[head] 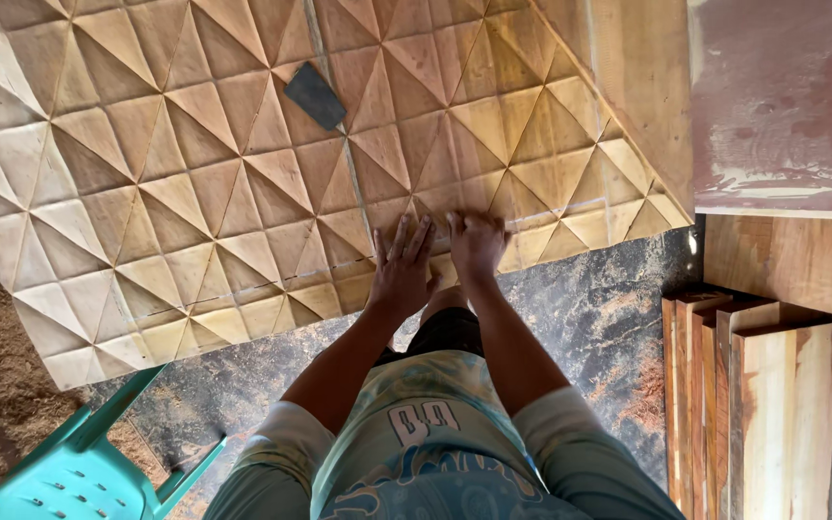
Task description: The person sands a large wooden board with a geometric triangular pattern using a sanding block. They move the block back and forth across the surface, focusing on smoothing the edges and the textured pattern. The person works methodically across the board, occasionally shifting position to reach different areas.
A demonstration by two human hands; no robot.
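1. The left hand (403, 268) lies flat and open, fingers spread, palm down on the near edge of the carved wooden panel (195, 173); it grips nothing.
2. The right hand (477, 243) sits just beside it, fingers curled under and pressing on the same edge; whether it holds anything beneath them cannot be told.
3. The panel is pale, unfinished wood cut into raised triangular facets that form a repeating diamond grid, with dusty seams between sections. It lies tilted across the upper half of the view.
4. A small dark flat scraper-like piece (315, 95) rests on the panel, well apart from the hands.
5. Smooth planks (763, 404) stand on end at lower right.
6. A teal plastic chair (79, 472) sits at lower left, on a dark floor (589, 318) strewn with sawdust.
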